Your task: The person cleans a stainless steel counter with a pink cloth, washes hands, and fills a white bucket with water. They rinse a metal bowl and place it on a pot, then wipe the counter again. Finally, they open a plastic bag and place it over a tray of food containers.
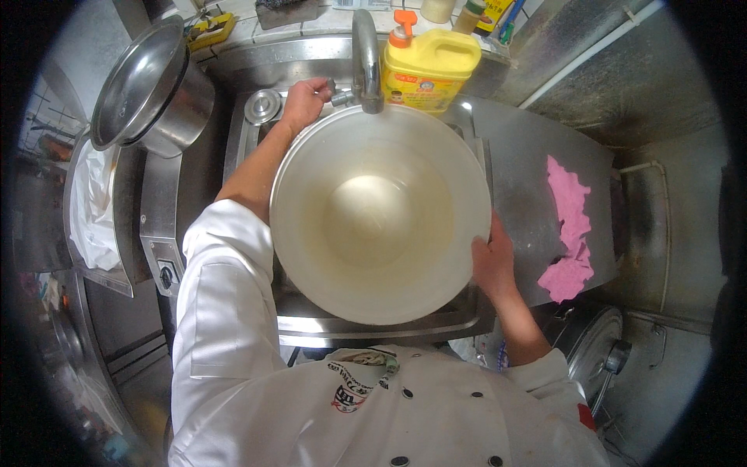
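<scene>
A large round metal basin [373, 292] sits over the stainless steel sink [467, 318] in front of me. Its inside has a pale yellowish tint that looks like shallow liquid. My right hand [493, 254] grips the basin's right rim, thumb over the edge and fingers outside. Beyond the far left rim, my left hand [307, 102] has its fingertips on the lever of the metal faucet [366, 64]. The faucet's spout hangs over the basin's far edge, and no stream shows clearly below it.
Right behind the basin stands a yellow detergent jug [429, 67] with an orange pump. A round sink strainer [262, 105] lies left of my left hand. Steel pots [152, 87] stand farther left. A pink cloth [569, 227] lies on the steel counter [519, 175] at right.
</scene>
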`<state>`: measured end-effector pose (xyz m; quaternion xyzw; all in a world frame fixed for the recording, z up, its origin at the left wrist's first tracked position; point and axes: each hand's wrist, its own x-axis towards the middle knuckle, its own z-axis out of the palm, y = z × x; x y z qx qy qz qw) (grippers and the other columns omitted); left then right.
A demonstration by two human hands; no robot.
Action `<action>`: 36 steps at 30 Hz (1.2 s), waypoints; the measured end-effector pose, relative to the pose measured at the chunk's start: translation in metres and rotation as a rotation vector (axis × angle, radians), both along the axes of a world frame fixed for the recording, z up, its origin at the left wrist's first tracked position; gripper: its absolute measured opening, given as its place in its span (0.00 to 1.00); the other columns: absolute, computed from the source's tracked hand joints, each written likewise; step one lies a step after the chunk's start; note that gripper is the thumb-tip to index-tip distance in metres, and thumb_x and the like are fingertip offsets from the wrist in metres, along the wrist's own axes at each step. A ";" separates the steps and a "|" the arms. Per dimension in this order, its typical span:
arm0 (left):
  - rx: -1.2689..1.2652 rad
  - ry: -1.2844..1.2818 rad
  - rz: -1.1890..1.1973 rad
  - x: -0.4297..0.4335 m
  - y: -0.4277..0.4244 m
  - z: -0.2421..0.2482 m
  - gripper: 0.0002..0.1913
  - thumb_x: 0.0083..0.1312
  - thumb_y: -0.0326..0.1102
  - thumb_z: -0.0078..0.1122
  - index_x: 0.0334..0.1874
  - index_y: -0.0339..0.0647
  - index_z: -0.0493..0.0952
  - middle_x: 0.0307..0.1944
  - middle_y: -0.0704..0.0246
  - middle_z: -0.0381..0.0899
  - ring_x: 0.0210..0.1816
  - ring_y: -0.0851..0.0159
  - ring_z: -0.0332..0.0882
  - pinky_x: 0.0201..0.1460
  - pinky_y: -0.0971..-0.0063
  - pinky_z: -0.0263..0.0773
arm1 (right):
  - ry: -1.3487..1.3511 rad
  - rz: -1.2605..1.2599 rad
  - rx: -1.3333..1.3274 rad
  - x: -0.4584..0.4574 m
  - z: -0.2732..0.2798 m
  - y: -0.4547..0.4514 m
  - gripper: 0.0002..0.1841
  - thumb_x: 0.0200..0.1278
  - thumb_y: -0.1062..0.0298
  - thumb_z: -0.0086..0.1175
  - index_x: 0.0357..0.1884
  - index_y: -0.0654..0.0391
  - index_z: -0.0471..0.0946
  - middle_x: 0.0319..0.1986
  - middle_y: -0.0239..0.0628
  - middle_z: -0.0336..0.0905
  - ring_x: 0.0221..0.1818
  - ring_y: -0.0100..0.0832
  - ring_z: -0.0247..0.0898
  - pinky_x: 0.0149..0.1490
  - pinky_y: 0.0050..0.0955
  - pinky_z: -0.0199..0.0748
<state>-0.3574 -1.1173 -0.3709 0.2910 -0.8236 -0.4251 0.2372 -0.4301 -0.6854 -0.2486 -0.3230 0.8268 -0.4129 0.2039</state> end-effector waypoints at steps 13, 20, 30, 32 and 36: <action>-0.048 -0.025 0.028 0.001 0.005 0.004 0.13 0.58 0.33 0.58 0.46 0.40 0.78 0.37 0.58 0.81 0.39 0.57 0.80 0.44 0.70 0.72 | -0.009 0.001 -0.020 0.000 -0.001 0.000 0.31 0.50 0.79 0.36 0.62 0.66 0.59 0.52 0.58 0.69 0.57 0.49 0.66 0.61 0.35 0.61; -0.038 -0.001 0.023 0.000 0.000 -0.006 0.14 0.58 0.34 0.59 0.47 0.40 0.78 0.37 0.57 0.81 0.40 0.57 0.80 0.45 0.71 0.72 | 0.032 0.035 -0.036 0.000 -0.001 0.001 0.31 0.50 0.78 0.36 0.62 0.65 0.59 0.53 0.58 0.68 0.57 0.50 0.66 0.61 0.37 0.61; -0.020 0.021 0.003 -0.001 -0.007 -0.021 0.11 0.63 0.23 0.53 0.48 0.34 0.78 0.36 0.72 0.81 0.36 0.77 0.73 0.40 0.81 0.70 | -0.016 0.002 0.004 0.001 0.003 -0.002 0.30 0.50 0.77 0.35 0.61 0.65 0.60 0.51 0.59 0.69 0.56 0.52 0.66 0.61 0.37 0.61; -0.015 0.045 0.020 -0.001 -0.009 -0.023 0.13 0.60 0.30 0.57 0.47 0.39 0.78 0.37 0.63 0.81 0.38 0.64 0.78 0.43 0.74 0.71 | 0.007 0.002 0.006 0.001 0.003 -0.002 0.30 0.50 0.77 0.35 0.61 0.65 0.60 0.50 0.60 0.69 0.55 0.53 0.67 0.60 0.38 0.62; 0.016 0.070 0.024 -0.002 -0.009 -0.024 0.13 0.58 0.33 0.59 0.46 0.41 0.79 0.37 0.58 0.82 0.39 0.59 0.81 0.45 0.72 0.72 | 0.014 0.019 -0.002 0.001 0.000 0.000 0.30 0.51 0.76 0.36 0.61 0.66 0.59 0.49 0.62 0.70 0.53 0.55 0.68 0.57 0.39 0.65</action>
